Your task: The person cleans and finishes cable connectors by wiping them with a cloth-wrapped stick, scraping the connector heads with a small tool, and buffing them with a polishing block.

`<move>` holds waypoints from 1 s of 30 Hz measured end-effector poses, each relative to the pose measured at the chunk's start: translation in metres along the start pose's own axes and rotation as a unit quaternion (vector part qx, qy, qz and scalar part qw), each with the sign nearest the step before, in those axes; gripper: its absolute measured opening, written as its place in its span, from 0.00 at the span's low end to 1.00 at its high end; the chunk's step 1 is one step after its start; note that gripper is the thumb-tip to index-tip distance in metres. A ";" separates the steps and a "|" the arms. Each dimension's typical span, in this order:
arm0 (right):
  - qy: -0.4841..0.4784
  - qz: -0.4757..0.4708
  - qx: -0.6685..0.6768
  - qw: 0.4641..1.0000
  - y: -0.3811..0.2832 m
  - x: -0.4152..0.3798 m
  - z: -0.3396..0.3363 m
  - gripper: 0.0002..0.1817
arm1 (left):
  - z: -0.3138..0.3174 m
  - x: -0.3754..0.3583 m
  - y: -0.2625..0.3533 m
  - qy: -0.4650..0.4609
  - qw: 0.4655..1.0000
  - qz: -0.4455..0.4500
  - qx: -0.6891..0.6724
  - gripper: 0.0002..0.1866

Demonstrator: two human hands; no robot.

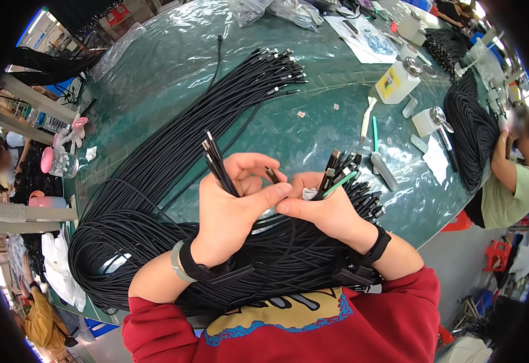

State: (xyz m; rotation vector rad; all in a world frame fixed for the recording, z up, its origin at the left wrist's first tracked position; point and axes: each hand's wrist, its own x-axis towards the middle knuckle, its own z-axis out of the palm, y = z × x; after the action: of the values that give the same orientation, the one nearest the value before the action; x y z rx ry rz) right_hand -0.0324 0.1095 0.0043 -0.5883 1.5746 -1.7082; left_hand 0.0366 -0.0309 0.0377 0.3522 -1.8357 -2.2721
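My left hand (234, 196) is closed around a few black cables (217, 166) whose ends stick up past the fingers. Between its thumb and forefinger sits one more dark cable end (271, 175). My right hand (322, 206) meets it at the thumb tips and is closed on several cable ends (335, 166), a thin green stick (342, 184) and a scrap of white cloth (309, 193). Under both hands lies a thick looped bundle of black cables (264, 260). A long bundle (173, 133) stretches away to the upper middle, its metal plugs (279, 66) fanned out.
On the green table (264, 130), to the right, are a white bottle with a yellow label (397, 81), a smaller bottle (429, 121), a brush (367, 118) and a grey-handled green tool (384, 171). A cable coil (471, 133) lies near another person (506, 175). A jar (63, 163) stands left.
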 end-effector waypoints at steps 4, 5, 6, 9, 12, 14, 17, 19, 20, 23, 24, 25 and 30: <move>0.010 -0.005 0.015 1.000 0.001 0.001 0.002 0.12 | -0.001 -0.003 0.000 0.005 0.998 0.032 0.055 0.11; 0.012 -0.001 0.019 1.000 0.001 0.001 0.003 0.12 | -0.001 -0.003 0.000 0.007 0.997 0.034 0.069 0.11; 0.011 -0.002 0.018 1.000 0.001 0.001 0.003 0.12 | -0.002 -0.003 -0.001 0.008 0.997 0.036 0.069 0.11; 0.001 -0.001 0.019 1.000 0.000 0.001 0.002 0.12 | -0.006 -0.002 -0.006 -0.005 0.996 0.052 0.077 0.10; -0.008 -0.027 0.014 0.999 0.004 0.002 0.000 0.10 | -0.001 -0.001 -0.002 -0.003 1.000 0.010 -0.014 0.10; -0.012 -0.041 0.012 0.999 0.003 0.002 0.001 0.09 | 0.000 0.000 0.002 -0.003 0.998 -0.011 -0.060 0.11; 0.024 0.001 0.102 0.995 -0.005 0.001 0.009 0.07 | -0.004 0.002 0.008 -0.035 0.991 -0.103 -0.082 0.12; 0.007 0.008 0.089 0.996 -0.006 -0.001 0.005 0.07 | -0.006 0.003 0.006 -0.054 0.990 -0.111 -0.073 0.13; -0.009 0.015 0.076 0.997 -0.006 -0.002 0.002 0.07 | -0.007 0.004 0.004 -0.073 0.988 -0.120 -0.064 0.14; -0.024 0.022 0.100 0.994 -0.011 -0.001 0.007 0.08 | -0.005 0.004 -0.003 -0.094 0.985 -0.128 -0.074 0.17; -0.024 0.021 0.134 0.990 -0.015 0.000 0.011 0.09 | -0.003 0.003 -0.005 -0.096 0.983 -0.126 -0.094 0.19; -0.023 0.020 0.169 0.985 -0.016 0.000 0.012 0.10 | 0.000 0.002 -0.008 -0.098 0.981 -0.125 -0.114 0.21; -0.017 -0.007 0.122 0.992 -0.012 -0.003 0.007 0.10 | 0.007 0.001 -0.026 -0.134 0.989 -0.048 0.029 0.23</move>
State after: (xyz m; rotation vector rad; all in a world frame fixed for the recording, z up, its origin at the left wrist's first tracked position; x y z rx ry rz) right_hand -0.0278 0.1073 0.0178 -0.5038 1.3147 -1.8563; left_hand 0.0338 -0.0192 0.0137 0.1501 -2.0570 -2.4354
